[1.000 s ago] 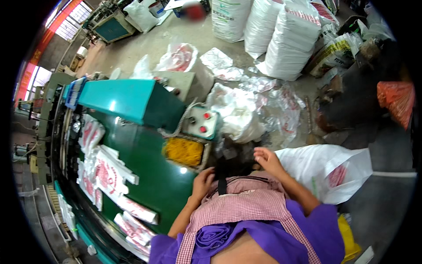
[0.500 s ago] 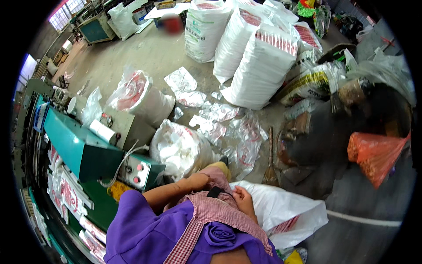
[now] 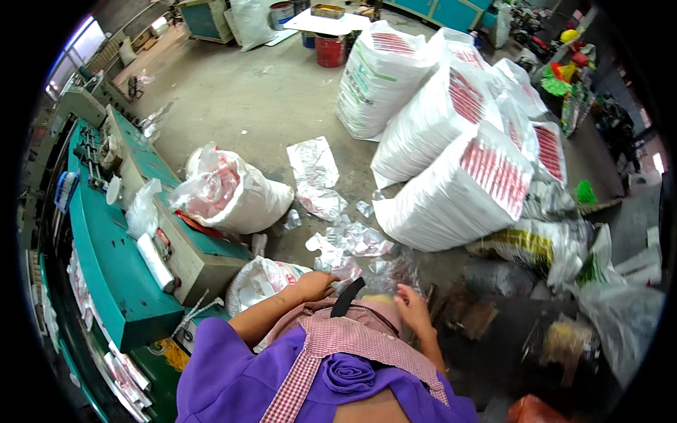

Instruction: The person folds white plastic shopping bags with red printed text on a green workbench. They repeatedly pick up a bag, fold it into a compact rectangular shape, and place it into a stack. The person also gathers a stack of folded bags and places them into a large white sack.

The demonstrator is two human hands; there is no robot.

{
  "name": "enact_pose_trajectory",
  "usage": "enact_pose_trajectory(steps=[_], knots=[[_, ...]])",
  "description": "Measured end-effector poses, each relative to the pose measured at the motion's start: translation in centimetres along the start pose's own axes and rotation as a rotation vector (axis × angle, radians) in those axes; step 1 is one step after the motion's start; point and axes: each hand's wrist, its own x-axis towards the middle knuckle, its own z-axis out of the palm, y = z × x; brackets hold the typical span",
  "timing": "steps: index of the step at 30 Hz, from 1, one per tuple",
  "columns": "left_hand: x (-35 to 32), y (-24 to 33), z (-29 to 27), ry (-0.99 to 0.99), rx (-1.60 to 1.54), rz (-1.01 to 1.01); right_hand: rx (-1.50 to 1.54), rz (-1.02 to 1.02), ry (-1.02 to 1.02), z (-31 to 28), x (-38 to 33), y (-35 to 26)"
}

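My left hand (image 3: 316,285) hangs in front of my apron, beside an open white sack (image 3: 243,290) with white material in it. Its fingers are loosely curled, and I see nothing in them. On the other side my right hand (image 3: 412,309) is held away from the body, fingers apart and holding nothing. Between the two, a black strap (image 3: 348,297) sticks up from my red-and-white checked apron (image 3: 338,345). Crumpled clear plastic sheets with red print (image 3: 352,240) lie on the floor ahead of my hands.
Tall stuffed white sacks (image 3: 451,187) stand ahead to the right. An open sack of plastic scraps (image 3: 257,197) is at the left, by a green machine (image 3: 120,275). A red bucket (image 3: 330,52) stands farther back. Yellow-banded bags (image 3: 525,243) and clear plastic (image 3: 620,317) lie at the right.
My view has swung right and I have moved forward past the open white sack. Both hands have come away from the apron. The orange bag has dropped to the lower edge.
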Motion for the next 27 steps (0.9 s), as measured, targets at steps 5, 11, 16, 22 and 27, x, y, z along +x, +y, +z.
enact_pose_trajectory(steps=[5,11,16,22,27], knots=[[2.3,-3.6,-4.4,0.154,-0.200,-0.290,-0.080,-0.023,-0.292,-2.8,11.2,-2.1],[1.2,-15.2,2.2,0.362,-0.478,-0.897,-0.275,-0.238,-0.536,-5.2,28.7,-3.6],[1.5,-13.3,1.8,0.539,-0.905,-1.289,-0.166,-0.267,-0.591,-8.5,44.1,-9.1],[10.0,-18.6,11.9,0.754,-0.901,-0.971,-0.211,-0.577,-0.175,-10.3,62.4,-19.1],[15.1,-30.5,10.5,0.487,-0.773,-0.930,-0.376,-0.598,0.164,-11.9,78.1,-22.2]])
